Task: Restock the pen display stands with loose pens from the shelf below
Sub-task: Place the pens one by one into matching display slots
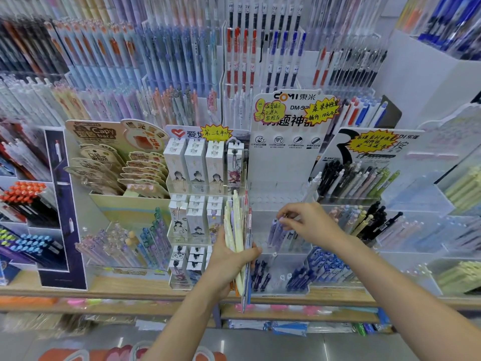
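Observation:
My left hand point(229, 264) grips a bundle of pastel pens point(235, 225), cream, pale yellow and lilac, held upright in front of the clear tiered display stand point(281, 199) under the white DOMI header card point(289, 121). My right hand point(307, 222) reaches into the stand's middle tier and pinches the top of a lilac pen point(274, 231) standing among a few others there. The upper tier holds one pale pen at its right end. Dark blue pens point(260, 276) sit in the lowest tier.
White boxed pens point(195, 165) fill the stand to the left. Black and pastel pens point(359, 181) crowd the stand to the right. The wooden shelf edge point(130, 293) runs across below, with packets on the lower shelf point(286, 327). Pen racks cover the back wall.

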### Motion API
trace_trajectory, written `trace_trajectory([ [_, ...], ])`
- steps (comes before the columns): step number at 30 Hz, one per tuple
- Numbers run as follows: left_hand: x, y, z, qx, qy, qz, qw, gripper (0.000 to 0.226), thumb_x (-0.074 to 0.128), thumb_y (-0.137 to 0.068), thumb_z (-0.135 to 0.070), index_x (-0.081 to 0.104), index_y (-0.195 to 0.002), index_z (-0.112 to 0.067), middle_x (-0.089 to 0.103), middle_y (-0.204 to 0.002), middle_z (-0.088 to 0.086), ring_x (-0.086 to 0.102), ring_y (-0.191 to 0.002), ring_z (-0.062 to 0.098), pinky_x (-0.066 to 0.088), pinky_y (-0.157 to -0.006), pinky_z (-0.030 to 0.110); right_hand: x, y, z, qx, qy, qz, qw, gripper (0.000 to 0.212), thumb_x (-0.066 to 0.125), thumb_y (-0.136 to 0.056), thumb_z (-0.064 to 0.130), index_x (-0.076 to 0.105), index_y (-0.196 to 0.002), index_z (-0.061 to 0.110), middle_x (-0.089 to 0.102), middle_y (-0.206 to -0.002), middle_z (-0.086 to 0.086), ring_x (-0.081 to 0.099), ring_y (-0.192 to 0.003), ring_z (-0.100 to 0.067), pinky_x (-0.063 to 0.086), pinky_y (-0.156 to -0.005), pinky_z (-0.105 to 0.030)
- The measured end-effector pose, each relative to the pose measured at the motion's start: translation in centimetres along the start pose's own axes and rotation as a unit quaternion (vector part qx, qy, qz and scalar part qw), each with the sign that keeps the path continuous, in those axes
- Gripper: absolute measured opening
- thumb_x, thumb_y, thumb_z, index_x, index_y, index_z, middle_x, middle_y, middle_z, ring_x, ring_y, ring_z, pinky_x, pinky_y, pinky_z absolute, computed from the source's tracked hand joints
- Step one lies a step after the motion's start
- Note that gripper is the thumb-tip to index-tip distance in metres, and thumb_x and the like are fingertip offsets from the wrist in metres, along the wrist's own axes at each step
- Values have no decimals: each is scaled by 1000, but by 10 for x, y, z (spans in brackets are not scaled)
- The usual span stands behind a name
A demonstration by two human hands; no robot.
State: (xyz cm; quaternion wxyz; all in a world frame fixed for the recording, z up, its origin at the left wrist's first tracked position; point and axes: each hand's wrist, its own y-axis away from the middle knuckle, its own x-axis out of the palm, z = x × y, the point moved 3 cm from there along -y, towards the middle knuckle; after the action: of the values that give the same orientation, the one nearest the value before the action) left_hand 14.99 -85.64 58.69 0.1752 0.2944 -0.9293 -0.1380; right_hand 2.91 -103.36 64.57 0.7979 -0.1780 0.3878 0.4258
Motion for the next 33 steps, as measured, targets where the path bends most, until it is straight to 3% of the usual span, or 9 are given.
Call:
trace_trajectory([
  [4, 1, 1, 1, 8, -12, 8, 1000, 71, 78, -77, 9, 48, -136, -19, 70, -94, 7, 65, -69, 13, 54, -63, 29, 6, 2, -5, -17, 29, -5, 999, 11, 66, -92, 18, 74, -99, 17, 71, -87, 5, 68, -76, -1, 58, -77, -23],
  [8, 1, 2, 1, 14, -20, 15, 1000, 70, 80, -76, 7, 50, -132, -24, 70, -96, 7, 64, -72, 15, 53, -70, 32, 10, -2, -3, -46, 95, -1, 994, 15, 67, -91, 13, 75, -103, 16, 59, -102, 5, 61, -86, -8, 53, -86, -25],
  [12, 2, 2, 0, 11, -19, 8, 1000, 66, 78, -77, 9, 52, -126, -27, 72, -89, 2, 65, -71, 14, 53, -67, 32, 19, -1, 4, -77, 166, 9, 983, 19, 62, -91, 9, 75, -104, 14, 61, -104, 3, 58, -90, -9, 51, -89, -27],
  [16, 4, 3, -1, 14, -27, 7, 1000, 64, 78, -77, 9, 53, -126, -23, 71, -88, 3, 64, -70, 15, 52, -67, 33, 27, 3, 6, -88, 208, -19, 974, 20, 60, -91, 6, 75, -101, 13, 68, -102, 2, 62, -96, -16, 52, -86, -32],
  [19, 6, 5, -3, 15, -27, 6, 999, 63, 79, -76, 8, 53, -127, -20, 71, -89, 5, 63, -70, 15, 52, -69, 34, 26, 3, 9, -86, 239, -59, 965, 18, 63, -90, 9, 76, -99, 17, 72, -98, 5, 57, -95, -17, 50, -72, -31],
  [29, 5, 6, -6, 18, -15, 8, 1000, 64, 76, -76, 12, 52, -125, -22, 70, -86, 4, 64, -71, 16, 53, -66, 33, 24, -3, 6, -85, 200, -15, 976, 21, 59, -91, 5, 74, -100, 17, 71, -102, 4, 61, -100, -15, 51, -88, -32],
  [33, 6, 7, -7, 19, -18, 13, 1000, 66, 77, -76, 10, 51, -127, -22, 71, -90, 5, 64, -71, 16, 53, -68, 33, 27, -2, 2, -61, 174, -35, 982, 24, 59, -91, 6, 72, -109, 15, 70, -107, 2, 65, -99, -14, 52, -88, -27],
])
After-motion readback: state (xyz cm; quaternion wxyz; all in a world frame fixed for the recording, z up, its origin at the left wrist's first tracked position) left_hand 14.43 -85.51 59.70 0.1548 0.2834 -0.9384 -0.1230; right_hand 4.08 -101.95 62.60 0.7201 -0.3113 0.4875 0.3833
